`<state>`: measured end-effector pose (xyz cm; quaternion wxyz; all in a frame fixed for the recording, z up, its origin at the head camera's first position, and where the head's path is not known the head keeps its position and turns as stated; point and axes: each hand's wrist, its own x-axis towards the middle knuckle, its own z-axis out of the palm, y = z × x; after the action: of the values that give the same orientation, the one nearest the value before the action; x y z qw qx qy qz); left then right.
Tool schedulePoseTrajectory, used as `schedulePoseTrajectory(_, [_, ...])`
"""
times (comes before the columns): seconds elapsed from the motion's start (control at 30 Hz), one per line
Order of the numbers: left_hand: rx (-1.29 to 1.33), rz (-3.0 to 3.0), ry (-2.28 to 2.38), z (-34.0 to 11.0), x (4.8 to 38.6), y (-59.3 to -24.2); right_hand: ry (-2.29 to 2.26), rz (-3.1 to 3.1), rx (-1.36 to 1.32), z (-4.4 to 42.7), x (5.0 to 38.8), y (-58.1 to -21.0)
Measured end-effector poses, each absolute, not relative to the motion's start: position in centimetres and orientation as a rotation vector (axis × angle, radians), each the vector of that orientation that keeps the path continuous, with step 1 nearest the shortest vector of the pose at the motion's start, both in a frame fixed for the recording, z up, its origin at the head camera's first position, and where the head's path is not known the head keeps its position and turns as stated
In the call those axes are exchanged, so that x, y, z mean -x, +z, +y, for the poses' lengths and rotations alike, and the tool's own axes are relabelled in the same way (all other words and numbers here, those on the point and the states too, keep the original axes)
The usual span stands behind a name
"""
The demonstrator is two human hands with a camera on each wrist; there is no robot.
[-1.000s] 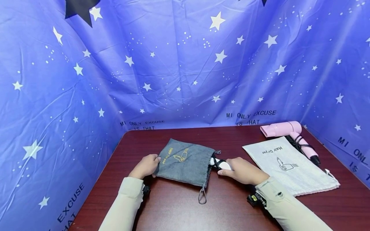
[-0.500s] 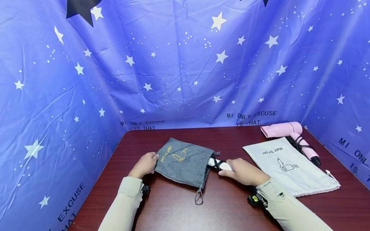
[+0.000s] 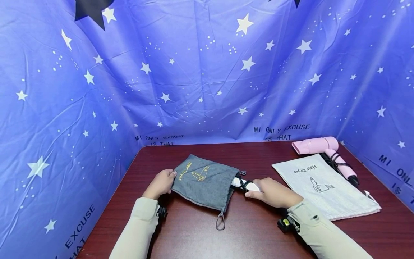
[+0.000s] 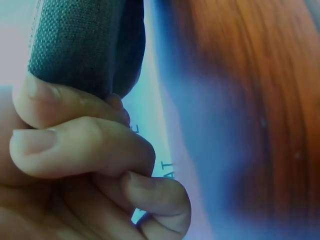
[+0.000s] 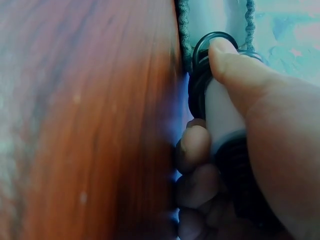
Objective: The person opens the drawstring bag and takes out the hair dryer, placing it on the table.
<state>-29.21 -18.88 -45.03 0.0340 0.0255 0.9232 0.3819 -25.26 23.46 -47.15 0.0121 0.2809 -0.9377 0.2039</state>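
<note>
A dark grey drawstring bag [image 3: 207,187] with yellow "Hair Dryer" lettering is stretched between both hands over the table. My left hand [image 3: 160,184] pinches its closed end at the corner; in the left wrist view the fingers [image 4: 85,145] curl against the grey cloth. From the bag's mouth, on the right, a white hair dryer's handle [image 3: 237,182] sticks out, wrapped with black cord. My right hand [image 3: 275,192] grips that handle, thumb on the cord loops in the right wrist view. The dryer's head is hidden inside the bag.
A white drawstring bag [image 3: 315,187] printed "Hair Dryer" lies flat on the right of the dark red table [image 3: 194,237]. Behind it lies a pink hair dryer [image 3: 315,145] with its cord wound on the handle. Blue star-patterned cloth [image 3: 200,72] encloses the table's back and sides.
The left hand has moved slightly left and up, drawing the grey bag the same way. A little more of the white handle shows at the bag's mouth. The right hand has barely moved.
</note>
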Motion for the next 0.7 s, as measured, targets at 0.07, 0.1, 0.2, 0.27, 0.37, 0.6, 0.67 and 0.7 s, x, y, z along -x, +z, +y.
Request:
schedulePoseTrajectory(0.07, [-0.077, 2.841, 1.180, -18.93, 29.27, -45.04, 0.645, -2.921, -0.882, 23.51, 25.30, -47.17])
schedulePoseTrajectory(0.1, [-0.076, 2.841, 1.183, -18.96, 29.31, -45.04, 0.652, -2.920, -0.885, 23.54, 25.32, -47.19])
schedulePoseTrajectory(0.2, [-0.075, 2.839, 1.195, -19.06, 29.39, -45.03, 0.666, -2.916, -0.895, 23.61, 25.40, -47.31])
schedulePoseTrajectory(0.27, [-0.074, 2.834, 1.201, -19.12, 29.39, -44.98, 0.669, -2.915, -0.901, 23.66, 25.48, -47.43])
schedulePoseTrajectory(0.37, [-0.079, 2.835, 1.201, -19.23, 29.36, -44.92, 0.665, -2.920, -0.903, 23.74, 25.59, -47.57])
schedulePoseTrajectory(0.6, [-0.084, 2.838, 1.201, -19.37, 29.30, -44.82, 0.681, -2.920, -0.915, 23.84, 25.56, -47.27])
schedulePoseTrajectory(0.67, [-0.086, 2.845, 1.199, -19.40, 29.35, -44.80, 0.682, -2.931, -0.909, 23.87, 25.53, -47.09])
schedulePoseTrajectory(0.7, [-0.088, 2.851, 1.198, -19.42, 29.38, -44.80, 0.679, -2.940, -0.901, 23.88, 25.51, -47.00])
